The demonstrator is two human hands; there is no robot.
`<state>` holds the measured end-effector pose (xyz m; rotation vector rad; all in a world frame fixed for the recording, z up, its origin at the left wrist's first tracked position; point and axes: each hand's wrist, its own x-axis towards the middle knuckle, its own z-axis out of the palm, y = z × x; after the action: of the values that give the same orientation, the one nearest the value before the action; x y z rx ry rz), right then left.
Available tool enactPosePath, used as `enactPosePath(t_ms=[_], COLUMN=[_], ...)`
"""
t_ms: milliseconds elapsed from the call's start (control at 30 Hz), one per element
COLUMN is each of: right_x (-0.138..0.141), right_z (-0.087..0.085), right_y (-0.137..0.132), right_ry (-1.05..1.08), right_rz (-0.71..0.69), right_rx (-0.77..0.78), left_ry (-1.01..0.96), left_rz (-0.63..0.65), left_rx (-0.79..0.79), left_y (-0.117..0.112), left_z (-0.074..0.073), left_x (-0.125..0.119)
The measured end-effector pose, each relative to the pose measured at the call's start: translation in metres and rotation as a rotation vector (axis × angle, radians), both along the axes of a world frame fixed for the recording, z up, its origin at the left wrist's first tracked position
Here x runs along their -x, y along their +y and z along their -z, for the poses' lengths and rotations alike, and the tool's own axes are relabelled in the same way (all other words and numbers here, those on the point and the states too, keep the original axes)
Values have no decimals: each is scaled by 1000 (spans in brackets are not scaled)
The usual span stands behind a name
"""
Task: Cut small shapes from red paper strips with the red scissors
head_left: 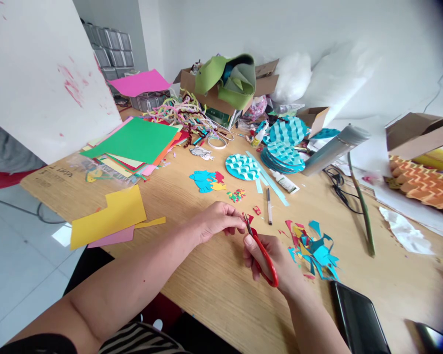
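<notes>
My right hand [276,263] grips red-handled scissors [263,253], blades pointing up and away toward my other hand. My left hand [217,220] pinches a tiny red paper piece [249,219] right at the scissor blades, over the wooden table [214,290]. Just beyond lie small red and multicoloured paper cutouts [237,195], a blue paper fish shape [203,180] and a black pen [268,206]. A pile of blue, red and yellow paper scraps [315,248] sits to the right of my right hand.
Yellow and pink sheets [110,216] lie at the left edge, a stack of coloured paper [136,145] behind them. Blue wave-patterned discs [280,155], a glue tube [284,181], cardboard boxes [225,93], a grey roll [335,147] and a dark tablet [358,317] stand around.
</notes>
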<state>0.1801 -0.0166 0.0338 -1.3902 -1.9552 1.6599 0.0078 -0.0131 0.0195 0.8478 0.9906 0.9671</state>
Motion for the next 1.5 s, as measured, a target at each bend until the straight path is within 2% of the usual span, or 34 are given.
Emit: enactPosePath(t_ms=[367, 767, 1133, 1500], right_x=[1, 1, 1, 1], right_z=[-1, 1, -2, -1], right_y=[-1, -1, -1, -1], right_ry=[-26, -19, -5, -12], right_rz=[30, 23, 6, 23], right_rx=[9, 0, 7, 27], left_ry=[-30, -31, -24, -34], left_rz=[-49, -62, -22, -43], left_rx=[39, 5, -3, 46], left_y=[2, 1, 0, 1], left_z=[1, 2, 0, -2], left_x=[0, -1, -1, 0])
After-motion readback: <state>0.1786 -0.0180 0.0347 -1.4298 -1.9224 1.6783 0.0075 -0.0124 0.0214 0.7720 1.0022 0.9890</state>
